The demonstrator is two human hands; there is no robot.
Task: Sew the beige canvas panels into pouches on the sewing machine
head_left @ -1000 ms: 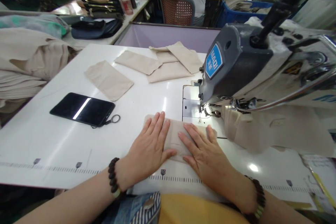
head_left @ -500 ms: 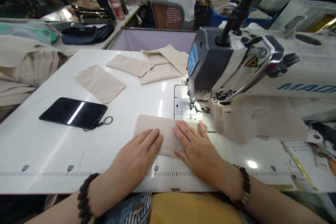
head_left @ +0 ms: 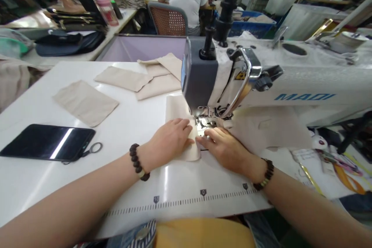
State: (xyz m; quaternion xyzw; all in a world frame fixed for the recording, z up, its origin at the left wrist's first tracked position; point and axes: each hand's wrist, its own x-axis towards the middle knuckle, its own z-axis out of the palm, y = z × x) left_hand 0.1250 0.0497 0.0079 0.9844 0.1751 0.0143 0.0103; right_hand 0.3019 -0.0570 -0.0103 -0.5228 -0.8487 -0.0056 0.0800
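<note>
A beige fabric piece [head_left: 176, 113] lies lengthwise under the presser foot [head_left: 207, 123] of the grey and white sewing machine [head_left: 232, 81]. My left hand [head_left: 170, 138] presses flat on the near end of the fabric, fingers stretched toward the needle. Just right of the foot, my right hand [head_left: 223, 147] rests on the fabric edge with its fingers flat and pointing left. Both wrists wear dark bead bracelets.
A black phone [head_left: 48, 148] with a small ring lies at the left on the white table [head_left: 130, 124]. Loose beige pieces [head_left: 85, 102] and a small pile [head_left: 157, 77] sit behind. A person sits on a chair [head_left: 168, 19] at the back. Beige cloth hangs under the machine arm.
The fabric piece has been turned from crosswise to lengthwise and pushed under the presser foot. Both hands moved forward with it. The camera has shifted right.
</note>
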